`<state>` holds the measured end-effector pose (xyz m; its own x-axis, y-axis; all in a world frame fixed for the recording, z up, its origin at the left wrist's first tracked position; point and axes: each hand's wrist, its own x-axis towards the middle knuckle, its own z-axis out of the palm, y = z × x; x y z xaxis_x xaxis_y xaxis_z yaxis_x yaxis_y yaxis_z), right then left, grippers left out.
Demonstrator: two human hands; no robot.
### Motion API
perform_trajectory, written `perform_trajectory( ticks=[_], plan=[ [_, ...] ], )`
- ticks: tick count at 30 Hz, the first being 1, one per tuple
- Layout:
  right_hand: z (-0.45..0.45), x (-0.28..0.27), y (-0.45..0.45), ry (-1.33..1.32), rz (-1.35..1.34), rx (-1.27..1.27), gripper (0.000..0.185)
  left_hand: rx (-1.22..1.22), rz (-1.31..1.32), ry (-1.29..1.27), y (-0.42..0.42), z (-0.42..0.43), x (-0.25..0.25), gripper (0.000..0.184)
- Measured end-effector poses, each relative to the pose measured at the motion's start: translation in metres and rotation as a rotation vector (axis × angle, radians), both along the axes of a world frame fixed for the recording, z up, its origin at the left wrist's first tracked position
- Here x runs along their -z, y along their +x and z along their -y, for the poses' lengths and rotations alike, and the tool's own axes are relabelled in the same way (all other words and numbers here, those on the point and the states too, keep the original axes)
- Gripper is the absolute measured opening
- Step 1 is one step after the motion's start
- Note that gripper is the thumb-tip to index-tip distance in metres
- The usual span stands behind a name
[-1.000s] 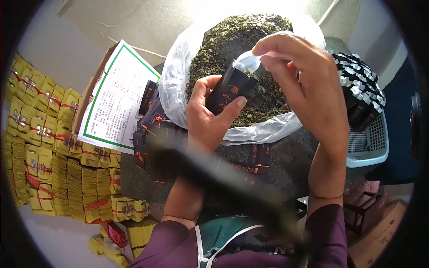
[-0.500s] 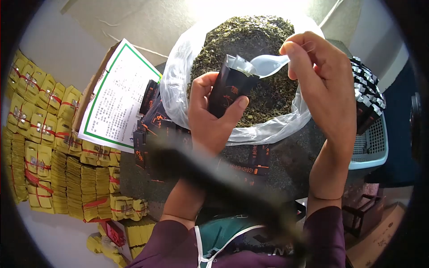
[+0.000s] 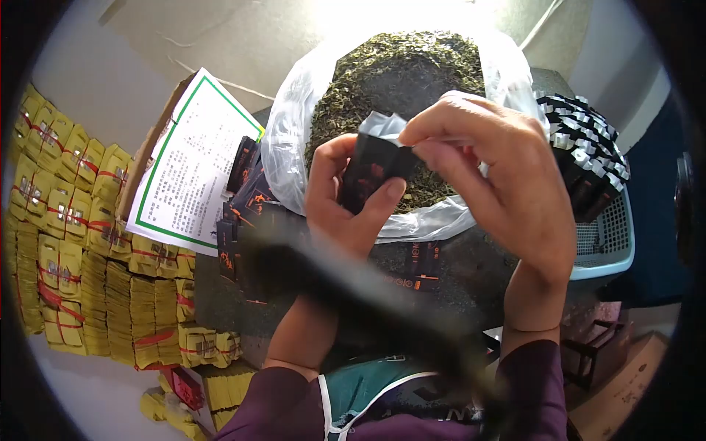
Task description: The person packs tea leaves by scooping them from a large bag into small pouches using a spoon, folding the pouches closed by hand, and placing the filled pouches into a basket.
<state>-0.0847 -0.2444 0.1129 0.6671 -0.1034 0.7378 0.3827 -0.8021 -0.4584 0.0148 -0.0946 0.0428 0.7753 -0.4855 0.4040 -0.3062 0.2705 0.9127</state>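
My left hand (image 3: 346, 195) is wrapped round a small black tea packet (image 3: 371, 165) with orange characters, held upright and slightly tilted. A pale inner liner (image 3: 384, 125) stands up from its open top. Closed in a pinch, my right hand (image 3: 493, 158) meets the packet's mouth. A strip of the white plastic spoon's handle (image 3: 450, 138) shows between its fingers; the spoon's bowl is out of sight, and I cannot tell if it is inside the packet. Behind both hands lies a clear plastic bag (image 3: 287, 158) full of dry tea leaves (image 3: 412, 62).
A light-blue basket (image 3: 625, 242) holds several filled black packets (image 3: 588, 147) at right. Flat black packets (image 3: 254, 195) lie on the dark table (image 3: 471, 272), near a green-bordered printed sheet (image 3: 184, 162). Yellow bundles (image 3: 59, 213) are stacked left. A blurred dark object (image 3: 353, 294) crosses the foreground.
My right hand has moved left and down to the packet's mouth. The spoon's bowl, visible before at the opening, is now hidden. My left hand keeps holding the packet.
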Motion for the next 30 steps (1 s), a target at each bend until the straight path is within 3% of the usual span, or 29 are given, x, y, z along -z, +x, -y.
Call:
perform_trajectory(
  ticks=[7,13,16,18,21,25,27,30],
  plan=[
    [-0.011,-0.017,-0.019,0.049,0.195,-0.074,0.018,0.169,-0.125,-0.072,-0.008,-0.016,0.002,0.056],
    [-0.025,-0.027,-0.049,-0.022,0.324,0.146,0.017,0.255,-0.12,-0.088,-0.023,-0.024,0.004,0.066],
    [-0.03,-0.029,-0.05,-0.07,0.359,0.214,0.014,0.533,-0.166,-0.113,-0.019,-0.034,0.014,0.071],
    [-0.026,-0.027,-0.042,-0.119,0.386,0.216,0.013,0.552,-0.252,-0.077,-0.024,-0.039,0.015,0.072],
    [-0.02,-0.023,-0.032,-0.23,0.38,0.025,0.012,0.546,-0.281,-0.042,-0.027,-0.047,0.018,0.074],
    [-0.03,-0.014,-0.027,0.02,0.011,-0.207,0.017,0.414,-0.326,-0.012,-0.028,-0.064,0.042,0.074],
    [-0.034,-0.007,-0.023,0.084,-0.017,-0.336,0.012,0.353,-0.383,-0.031,-0.031,-0.069,0.052,0.073],
    [-0.033,-0.002,-0.024,0.05,-0.134,-0.391,0.018,0.362,-0.659,-0.169,-0.033,-0.08,0.058,0.07]
  ],
)
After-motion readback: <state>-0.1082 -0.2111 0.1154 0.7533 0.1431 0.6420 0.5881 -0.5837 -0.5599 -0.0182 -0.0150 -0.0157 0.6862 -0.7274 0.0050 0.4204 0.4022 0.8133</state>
